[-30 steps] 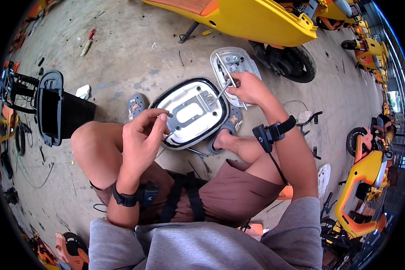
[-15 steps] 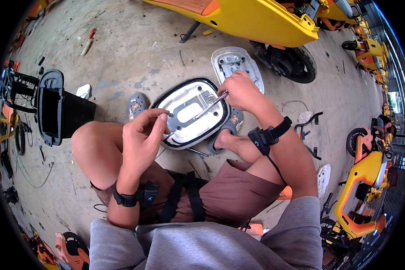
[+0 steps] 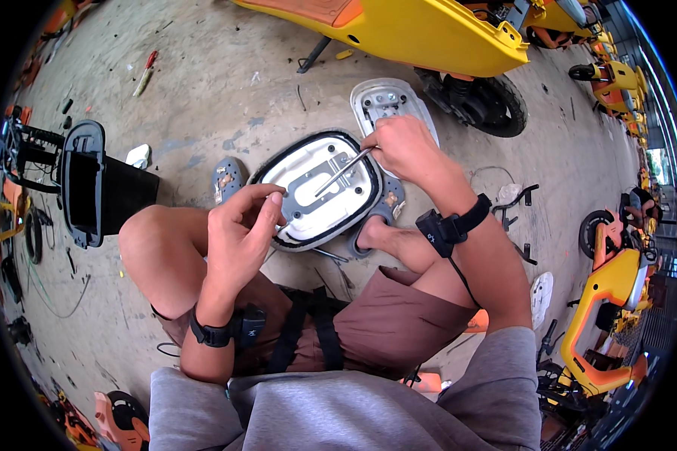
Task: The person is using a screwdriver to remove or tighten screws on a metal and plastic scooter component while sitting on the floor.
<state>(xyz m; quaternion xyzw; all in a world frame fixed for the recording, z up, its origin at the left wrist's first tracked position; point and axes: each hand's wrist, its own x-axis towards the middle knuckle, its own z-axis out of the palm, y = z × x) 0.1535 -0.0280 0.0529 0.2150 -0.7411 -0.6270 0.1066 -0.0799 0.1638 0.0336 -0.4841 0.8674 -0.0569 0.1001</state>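
Observation:
An oval white scooter seat base [image 3: 317, 188] with a black rim lies upside down on the concrete in front of my knees. My left hand [image 3: 237, 229] pinches its near left edge, holding it tilted. My right hand [image 3: 405, 146] grips a thin metal tool [image 3: 340, 173] whose tip reaches onto the grey bracket in the middle of the seat base. A second pale seat base [image 3: 387, 101] lies just beyond my right hand, partly hidden by it.
A yellow scooter body [image 3: 421, 34] with a black wheel [image 3: 485, 105] stands behind. A black box-shaped part [image 3: 90, 184] sits at left. More yellow scooters [image 3: 609, 301] stand at right. A red-handled tool [image 3: 144, 71] lies far left on the floor.
My right hand has shifted slightly left along the seat base, bringing the metal tool's tip onto the central bracket. My left hand keeps its hold on the rim.

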